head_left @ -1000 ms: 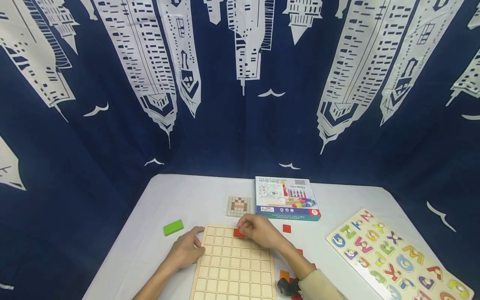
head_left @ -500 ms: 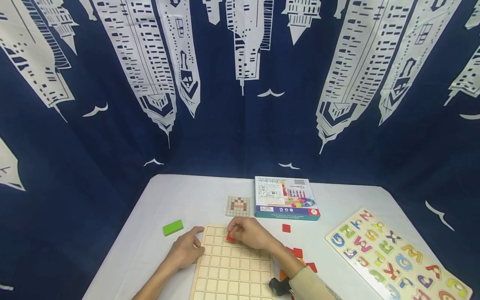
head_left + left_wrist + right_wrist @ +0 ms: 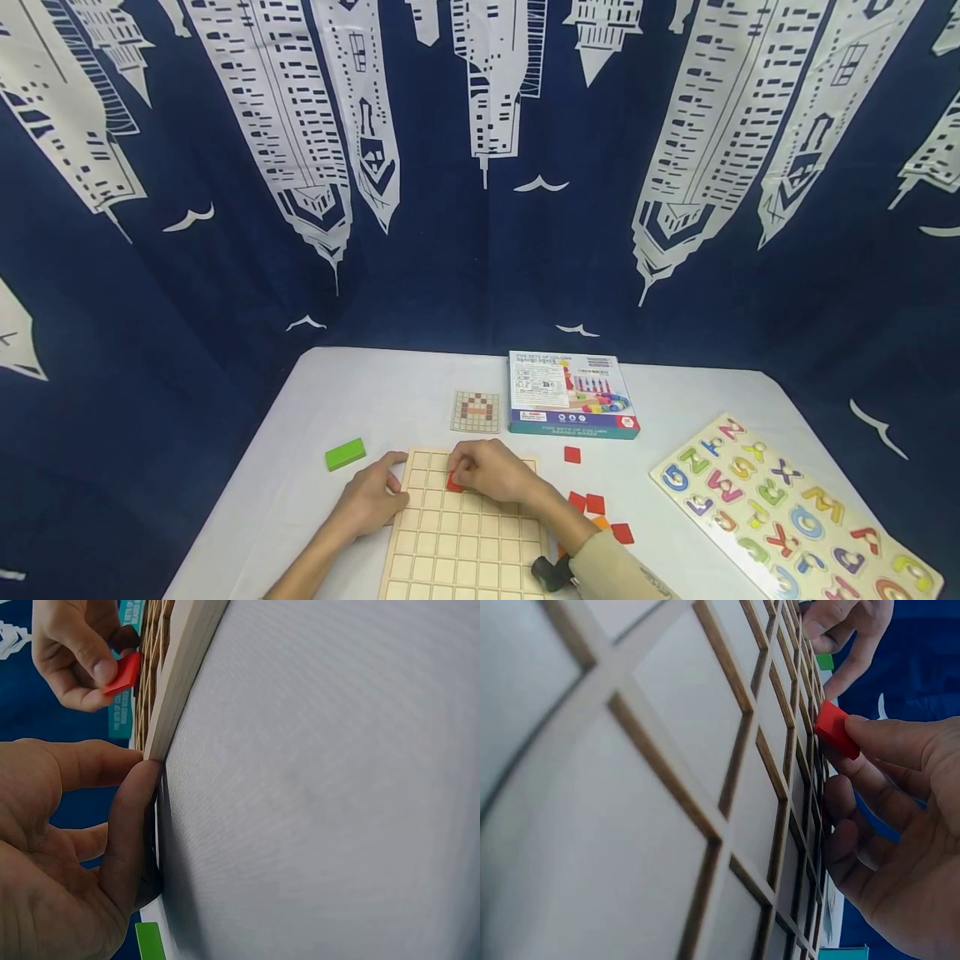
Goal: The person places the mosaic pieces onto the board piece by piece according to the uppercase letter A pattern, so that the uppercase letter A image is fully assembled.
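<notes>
Worktop (image 3: 255,533) was filmed from head height, facing forward and down from well back; both wrist views were taken super close, tipped sideways along the grid board (image 3: 450,546). The red tile (image 3: 836,730) was caught in all three.

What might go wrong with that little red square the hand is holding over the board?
The red tile is pinched near its edge by the right hand, so it might slip or land crooked across a ridge of the grid board.

The left hand grips the board's edge; a tug there could shift the squares.

Loose red tiles lie close to the right sleeve, so it might nudge them.
</notes>
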Demonstrator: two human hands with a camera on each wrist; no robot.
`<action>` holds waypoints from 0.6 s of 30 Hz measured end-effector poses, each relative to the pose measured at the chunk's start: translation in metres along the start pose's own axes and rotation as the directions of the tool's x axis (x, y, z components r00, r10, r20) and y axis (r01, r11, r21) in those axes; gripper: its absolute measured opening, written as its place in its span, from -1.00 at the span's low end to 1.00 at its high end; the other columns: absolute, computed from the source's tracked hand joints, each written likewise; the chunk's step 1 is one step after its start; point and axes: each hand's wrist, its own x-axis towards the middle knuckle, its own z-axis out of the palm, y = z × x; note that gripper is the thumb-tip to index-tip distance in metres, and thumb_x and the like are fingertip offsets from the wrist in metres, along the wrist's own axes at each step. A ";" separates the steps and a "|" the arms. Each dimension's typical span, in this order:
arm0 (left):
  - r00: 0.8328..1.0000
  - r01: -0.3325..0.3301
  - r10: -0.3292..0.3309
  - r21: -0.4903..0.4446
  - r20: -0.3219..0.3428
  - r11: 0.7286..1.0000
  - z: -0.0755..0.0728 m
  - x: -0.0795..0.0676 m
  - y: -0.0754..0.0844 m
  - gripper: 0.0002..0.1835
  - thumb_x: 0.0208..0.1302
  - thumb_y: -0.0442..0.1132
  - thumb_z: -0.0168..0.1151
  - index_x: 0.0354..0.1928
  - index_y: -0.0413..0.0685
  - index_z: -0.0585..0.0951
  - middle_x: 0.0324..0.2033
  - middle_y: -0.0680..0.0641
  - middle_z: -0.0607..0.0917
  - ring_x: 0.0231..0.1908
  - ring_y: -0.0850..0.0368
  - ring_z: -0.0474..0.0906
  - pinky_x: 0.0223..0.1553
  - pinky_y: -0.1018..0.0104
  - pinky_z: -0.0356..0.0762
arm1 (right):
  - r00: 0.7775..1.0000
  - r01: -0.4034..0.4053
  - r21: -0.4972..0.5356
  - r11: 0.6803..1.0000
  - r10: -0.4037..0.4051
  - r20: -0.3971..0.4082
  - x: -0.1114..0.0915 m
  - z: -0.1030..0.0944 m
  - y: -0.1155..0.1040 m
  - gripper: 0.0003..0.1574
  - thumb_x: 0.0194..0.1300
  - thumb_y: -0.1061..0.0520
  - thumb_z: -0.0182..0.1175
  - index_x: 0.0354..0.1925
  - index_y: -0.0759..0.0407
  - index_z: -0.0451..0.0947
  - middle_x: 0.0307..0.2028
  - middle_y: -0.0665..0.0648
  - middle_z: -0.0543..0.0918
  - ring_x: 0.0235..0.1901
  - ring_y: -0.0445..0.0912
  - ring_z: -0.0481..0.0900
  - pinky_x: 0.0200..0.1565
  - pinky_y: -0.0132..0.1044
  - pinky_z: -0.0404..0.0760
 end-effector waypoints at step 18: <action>1.000 0.009 -0.009 -0.005 0.003 1.000 0.001 -0.002 0.001 -0.26 0.02 -0.42 0.35 0.35 -0.29 0.41 -0.38 -0.07 0.56 -0.55 0.14 0.54 -0.57 0.28 0.48 | 1.000 -0.006 -0.076 0.997 0.004 -0.031 0.006 0.004 0.001 -0.88 0.26 0.22 0.31 -0.31 -0.02 0.71 -0.47 -0.20 0.59 -0.45 -0.32 0.49 -0.35 -0.44 0.52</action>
